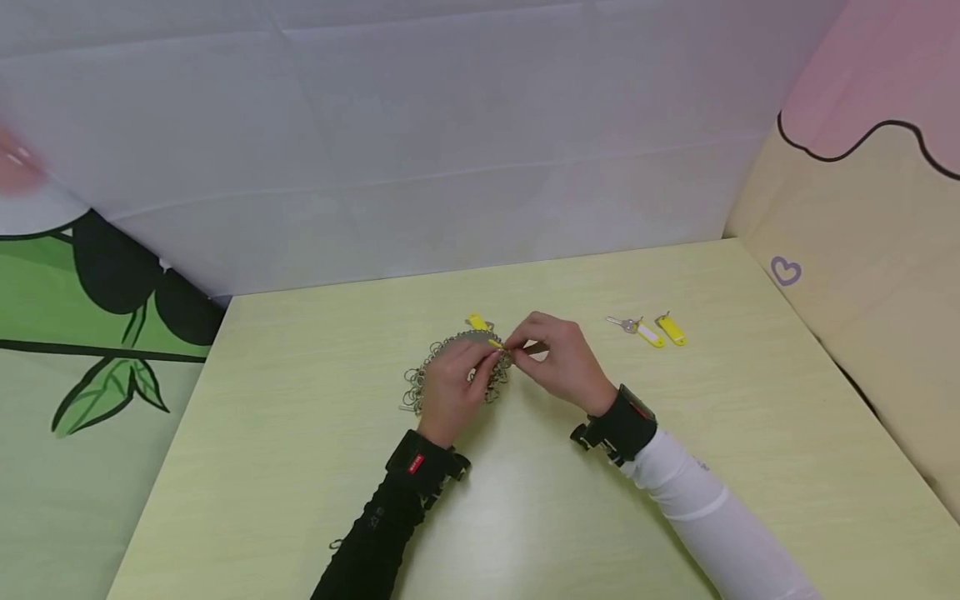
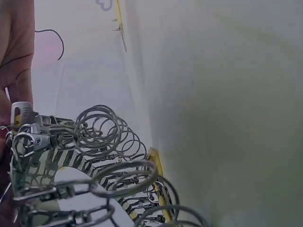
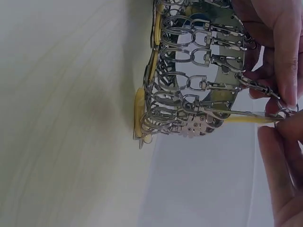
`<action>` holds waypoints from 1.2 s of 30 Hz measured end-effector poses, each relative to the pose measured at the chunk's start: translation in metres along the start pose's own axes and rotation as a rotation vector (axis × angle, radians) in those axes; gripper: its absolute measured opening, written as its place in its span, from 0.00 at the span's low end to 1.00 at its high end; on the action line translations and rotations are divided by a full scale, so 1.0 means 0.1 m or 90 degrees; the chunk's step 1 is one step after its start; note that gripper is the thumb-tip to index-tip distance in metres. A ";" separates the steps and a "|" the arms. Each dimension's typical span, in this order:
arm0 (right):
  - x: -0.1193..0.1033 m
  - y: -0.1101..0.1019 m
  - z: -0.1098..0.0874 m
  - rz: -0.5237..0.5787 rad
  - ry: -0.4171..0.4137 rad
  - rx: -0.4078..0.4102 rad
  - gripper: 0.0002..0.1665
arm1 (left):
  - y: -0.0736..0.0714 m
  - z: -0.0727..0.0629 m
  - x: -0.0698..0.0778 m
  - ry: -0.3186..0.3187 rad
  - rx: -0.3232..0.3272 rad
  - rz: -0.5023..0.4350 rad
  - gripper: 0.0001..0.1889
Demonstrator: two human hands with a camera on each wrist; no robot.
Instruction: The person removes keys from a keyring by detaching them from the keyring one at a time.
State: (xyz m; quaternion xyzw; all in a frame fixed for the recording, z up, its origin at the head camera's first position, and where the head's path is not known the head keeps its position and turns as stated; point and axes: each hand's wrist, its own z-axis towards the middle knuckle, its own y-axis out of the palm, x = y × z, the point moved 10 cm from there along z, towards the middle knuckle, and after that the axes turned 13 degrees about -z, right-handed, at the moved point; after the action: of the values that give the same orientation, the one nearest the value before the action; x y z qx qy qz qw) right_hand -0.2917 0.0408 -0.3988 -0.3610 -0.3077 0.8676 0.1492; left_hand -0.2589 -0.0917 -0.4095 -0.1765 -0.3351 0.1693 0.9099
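A round key holder, its rim hung with metal swivel clasps and split rings, is up on edge above the table. My left hand grips it by its side. Close to the holder's right edge, my right hand pinches a small wire ring between thumb and fingertips. From this ring a yellow key tag extends edge-on toward the holder, with a flat key alongside it. Both hands' fingertips meet at this spot, and the left fingers partly hide the clasps in the head view.
Behind the holder lies another yellow tag. To the right on the pale table are a key with its yellow-and-white tag and one more yellow tag. A white cloth wall borders the table's back edge.
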 end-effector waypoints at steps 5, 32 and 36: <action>-0.09 -0.03 -0.02 -0.005 -0.033 0.042 0.10 | 0.00 -0.01 0.00 -0.009 -0.002 -0.014 0.04; -0.07 -0.01 0.00 -0.010 -0.004 -0.026 0.07 | 0.02 0.01 0.02 0.000 -0.002 -0.022 0.04; 0.00 -0.02 0.01 -0.009 0.016 -0.039 0.07 | 0.01 0.02 0.10 0.030 0.002 0.033 0.04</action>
State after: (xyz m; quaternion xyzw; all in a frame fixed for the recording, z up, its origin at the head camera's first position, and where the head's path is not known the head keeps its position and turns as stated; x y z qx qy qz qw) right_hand -0.2927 0.0418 -0.3974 -0.3742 -0.3351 0.8519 0.1481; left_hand -0.2530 -0.0861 -0.4027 -0.1875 -0.3087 0.1892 0.9131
